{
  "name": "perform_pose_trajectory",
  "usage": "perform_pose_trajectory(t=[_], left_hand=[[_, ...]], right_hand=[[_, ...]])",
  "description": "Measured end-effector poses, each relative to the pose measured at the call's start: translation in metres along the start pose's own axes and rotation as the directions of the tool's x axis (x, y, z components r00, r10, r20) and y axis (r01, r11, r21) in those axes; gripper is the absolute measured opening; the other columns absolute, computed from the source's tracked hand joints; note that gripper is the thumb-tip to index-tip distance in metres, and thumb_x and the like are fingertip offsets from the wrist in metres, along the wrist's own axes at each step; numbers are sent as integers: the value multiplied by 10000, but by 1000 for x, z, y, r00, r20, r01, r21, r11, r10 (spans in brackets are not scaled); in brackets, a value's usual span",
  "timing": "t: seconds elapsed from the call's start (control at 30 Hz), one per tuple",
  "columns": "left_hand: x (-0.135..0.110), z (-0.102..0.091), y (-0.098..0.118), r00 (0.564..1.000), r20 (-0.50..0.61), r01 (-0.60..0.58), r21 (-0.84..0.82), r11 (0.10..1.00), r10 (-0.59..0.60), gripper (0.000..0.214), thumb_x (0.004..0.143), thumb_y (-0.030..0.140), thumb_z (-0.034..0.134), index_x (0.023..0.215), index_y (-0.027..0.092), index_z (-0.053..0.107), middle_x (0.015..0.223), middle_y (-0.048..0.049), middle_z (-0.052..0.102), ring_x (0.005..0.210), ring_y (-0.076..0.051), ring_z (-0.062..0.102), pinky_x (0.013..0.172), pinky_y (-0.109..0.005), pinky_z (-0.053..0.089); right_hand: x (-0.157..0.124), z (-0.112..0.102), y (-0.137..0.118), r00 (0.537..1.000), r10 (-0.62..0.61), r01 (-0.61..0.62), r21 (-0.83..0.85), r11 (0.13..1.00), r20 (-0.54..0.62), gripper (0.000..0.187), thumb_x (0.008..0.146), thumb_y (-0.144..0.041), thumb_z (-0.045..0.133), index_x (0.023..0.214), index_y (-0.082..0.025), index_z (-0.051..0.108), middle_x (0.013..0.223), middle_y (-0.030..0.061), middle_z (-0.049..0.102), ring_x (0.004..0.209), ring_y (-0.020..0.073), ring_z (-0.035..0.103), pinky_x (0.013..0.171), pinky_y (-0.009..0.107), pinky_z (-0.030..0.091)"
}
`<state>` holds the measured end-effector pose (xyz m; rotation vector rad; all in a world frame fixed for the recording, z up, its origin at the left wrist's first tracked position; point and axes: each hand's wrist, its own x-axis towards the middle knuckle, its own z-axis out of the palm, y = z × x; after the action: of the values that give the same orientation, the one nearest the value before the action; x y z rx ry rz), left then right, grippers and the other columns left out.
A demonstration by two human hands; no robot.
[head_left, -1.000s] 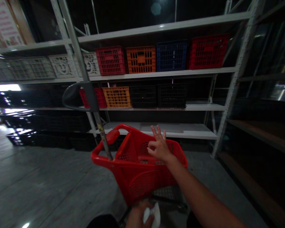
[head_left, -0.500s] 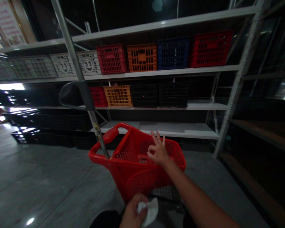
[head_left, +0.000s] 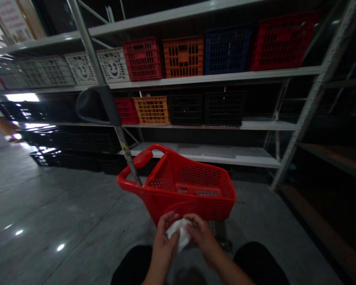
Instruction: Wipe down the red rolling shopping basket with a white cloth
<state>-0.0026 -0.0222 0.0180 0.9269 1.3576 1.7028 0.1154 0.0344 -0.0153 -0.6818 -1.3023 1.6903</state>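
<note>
A crumpled white tissue point(head_left: 179, 232) is held between both my hands, low in front of my knees. My left hand point(head_left: 165, 237) has its fingers closed around the tissue's left side. On the other side, my right hand point(head_left: 202, 233) pinches the tissue with thumb and fingers. Just beyond them stands a red plastic shopping cart point(head_left: 192, 200), its handle turned to the left. The basket's perforated floor and far wall show. A metal pole with a dark loop-shaped handle point(head_left: 114, 105) rises from the cart's handle end.
Metal shelving point(head_left: 225, 81) spans the far side. It bears plastic crates, among them an orange crate point(head_left: 183, 57), a blue crate point(head_left: 228, 50) and white crates point(head_left: 112, 65). A dark shelf point(head_left: 329, 158) stands at the right. The grey floor point(head_left: 62, 206) stretches left. Part of a person point(head_left: 1, 122) shows at the far left.
My right hand has come back from over the cart's basket and now grips the tissue together with my left hand. My left hand has risen slightly. The view has tilted down a little.
</note>
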Motion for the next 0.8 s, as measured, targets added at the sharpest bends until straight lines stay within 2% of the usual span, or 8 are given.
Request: perform_pose_trajectory(t=[0.07, 0.2, 0.3, 0.4, 0.53, 0.6, 0.67, 0.8], left_hand=[[-1, 1, 0, 1000, -14, -2, 1, 1000, 2, 475, 586, 231, 642, 1037, 176, 503, 1060, -94, 614, 982, -222, 575, 831, -323, 455], [1, 0, 0, 997, -12, 75, 40, 996, -74, 394, 582, 251, 655, 953, 162, 555, 917, -58, 650, 835, -193, 606, 741, -283, 467], [1, -1, -1, 989, 46, 133, 93, 987, -137, 277, 569, 305, 695, 782, 153, 603, 711, -10, 641, 652, -145, 584, 610, -229, 446], [0, -2, -4, 980, 82, 176, 87, 980, -183, 266, 579, 372, 704, 678, 140, 620, 613, 1, 618, 572, -122, 551, 546, -209, 420], [-1, -5, -2, 940, 149, 323, -99, 941, -307, 357, 658, 436, 647, 812, 114, 644, 669, -44, 661, 571, -142, 579, 556, -249, 455], [0, -5, 3, 923, 191, 372, -215, 903, -335, 386, 699, 434, 614, 913, 112, 629, 757, -70, 681, 633, -161, 610, 597, -270, 480], [-1, -2, 8, 908, 223, 410, -306, 859, -354, 418, 726, 439, 586, 1006, 129, 599, 878, -90, 683, 733, -181, 632, 654, -290, 497], [-5, 4, 11, 884, 282, 450, -305, 839, -372, 520, 647, 346, 683, 1108, 156, 533, 973, -96, 669, 832, -204, 639, 731, -312, 502]], right_hand=[[-2, 5, -5, 998, -52, 52, -17, 998, -27, 365, 627, -416, 698, 894, -192, 589, 880, 36, 635, 794, 183, 605, 703, 281, 456], [0, 12, -17, 991, -117, 111, -88, 990, -64, 476, 538, -284, 741, 977, -218, 570, 972, 41, 616, 829, 186, 588, 706, 273, 457], [3, 11, -18, 988, -76, 61, -113, 992, -132, 218, 661, -369, 634, 757, -178, 587, 699, 2, 590, 628, 137, 539, 568, 224, 416], [6, 5, -16, 975, -59, 31, -130, 991, -215, 363, 716, -504, 549, 585, -167, 508, 517, -38, 457, 484, 93, 398, 458, 201, 317], [6, -1, -17, 980, -48, 17, -160, 987, -195, 473, 669, -600, 559, 521, -160, 466, 474, -47, 390, 465, 80, 331, 441, 204, 255], [3, -1, -18, 985, -19, -3, -124, 992, -174, 483, 693, -613, 526, 559, -150, 500, 488, -37, 415, 463, 83, 339, 444, 208, 261], [1, 1, -18, 978, -30, 7, -111, 994, -204, 484, 722, -611, 495, 585, -147, 513, 502, -28, 437, 467, 90, 352, 446, 212, 274], [-1, 3, -19, 939, -139, 76, -203, 976, -315, 465, 754, -590, 475, 598, -154, 528, 529, -11, 487, 503, 114, 411, 472, 221, 327]])
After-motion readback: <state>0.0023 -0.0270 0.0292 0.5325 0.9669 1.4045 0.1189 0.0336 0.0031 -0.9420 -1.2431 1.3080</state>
